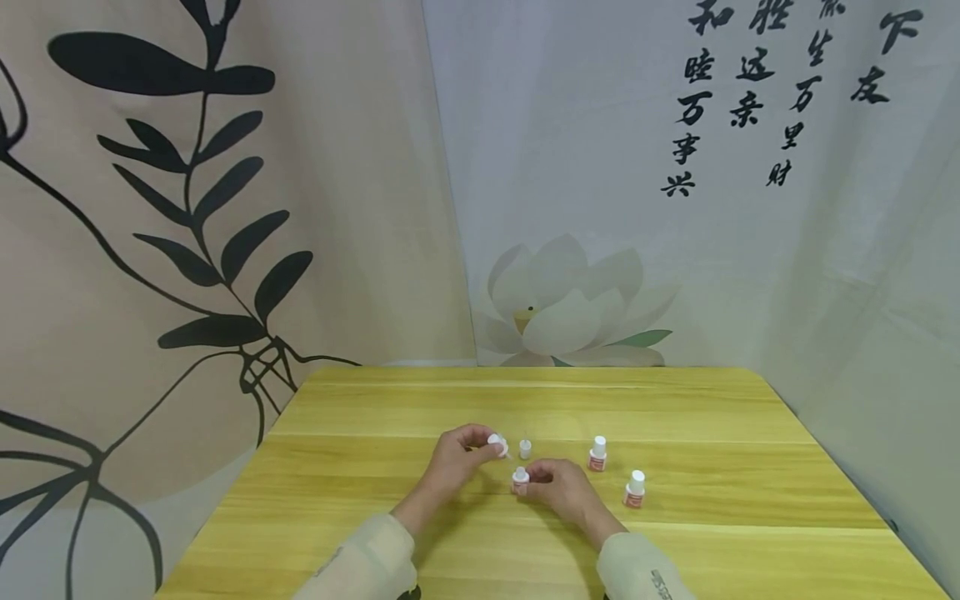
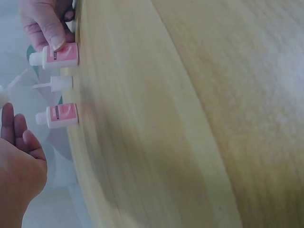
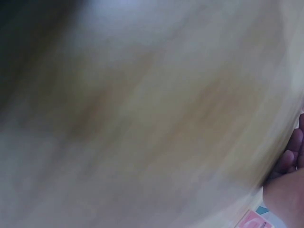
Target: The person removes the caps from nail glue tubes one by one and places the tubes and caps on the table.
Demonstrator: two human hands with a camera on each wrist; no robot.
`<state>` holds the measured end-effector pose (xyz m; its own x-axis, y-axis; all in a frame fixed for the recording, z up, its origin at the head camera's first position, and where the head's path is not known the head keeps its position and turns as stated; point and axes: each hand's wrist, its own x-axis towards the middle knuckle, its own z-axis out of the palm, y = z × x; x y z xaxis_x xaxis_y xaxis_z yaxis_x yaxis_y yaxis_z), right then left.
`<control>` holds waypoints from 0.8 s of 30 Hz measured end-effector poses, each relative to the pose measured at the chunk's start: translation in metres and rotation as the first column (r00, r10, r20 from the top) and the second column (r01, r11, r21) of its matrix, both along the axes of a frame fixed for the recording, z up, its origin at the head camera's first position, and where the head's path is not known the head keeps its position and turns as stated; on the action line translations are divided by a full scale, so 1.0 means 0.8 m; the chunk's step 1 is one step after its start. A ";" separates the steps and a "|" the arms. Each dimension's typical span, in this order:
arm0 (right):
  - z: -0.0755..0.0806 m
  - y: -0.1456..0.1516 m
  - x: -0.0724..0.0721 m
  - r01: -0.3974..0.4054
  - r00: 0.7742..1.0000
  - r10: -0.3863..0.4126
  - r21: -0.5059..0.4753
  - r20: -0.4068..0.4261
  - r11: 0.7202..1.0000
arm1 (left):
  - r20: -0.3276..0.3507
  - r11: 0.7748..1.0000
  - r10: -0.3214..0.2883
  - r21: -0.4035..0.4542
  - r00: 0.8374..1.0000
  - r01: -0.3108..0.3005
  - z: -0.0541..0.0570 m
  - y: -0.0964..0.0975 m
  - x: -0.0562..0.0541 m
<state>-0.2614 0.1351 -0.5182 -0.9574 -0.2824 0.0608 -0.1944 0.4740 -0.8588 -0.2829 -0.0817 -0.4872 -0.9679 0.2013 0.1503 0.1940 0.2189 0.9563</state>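
Note:
My left hand pinches a white brush cap, its thin brush slanting out. With its thumb and fingers, my right hand grips a small white bottle that stands upright and uncapped on the table. Just behind this bottle a second brush cap stands on its top, brush upward. The left wrist view shows another uncapped bottle with a pink label near my left hand; in the head view I cannot make it out. The right wrist view catches only part of my right hand and a pink label.
Two capped white bottles with pink labels, one farther back and one nearer, stand to the right of my right hand. The wooden table ends at a printed curtain.

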 end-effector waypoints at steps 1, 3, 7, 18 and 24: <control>0.000 0.000 0.000 -0.001 1.000 0.001 0.002 0.002 1.000 | 0.002 1.000 0.001 0.004 1.000 -0.001 -0.001 0.000 0.000; 0.000 0.000 0.000 -0.003 1.000 0.003 0.003 0.007 1.000 | 0.004 1.000 0.001 0.007 1.000 -0.001 -0.001 0.000 0.000; -0.001 0.000 -0.001 -0.009 1.000 0.009 0.002 0.015 1.000 | 0.013 1.000 0.009 0.002 1.000 -0.009 -0.003 0.000 -0.001; 0.003 -0.002 0.001 -0.007 1.000 0.007 -0.009 0.021 1.000 | 0.011 1.000 0.026 0.004 1.000 -0.026 -0.006 0.002 -0.003; 0.001 -0.002 0.001 -0.005 1.000 0.006 -0.020 0.029 1.000 | 0.021 0.999 0.031 0.027 0.999 -0.031 -0.003 0.004 0.000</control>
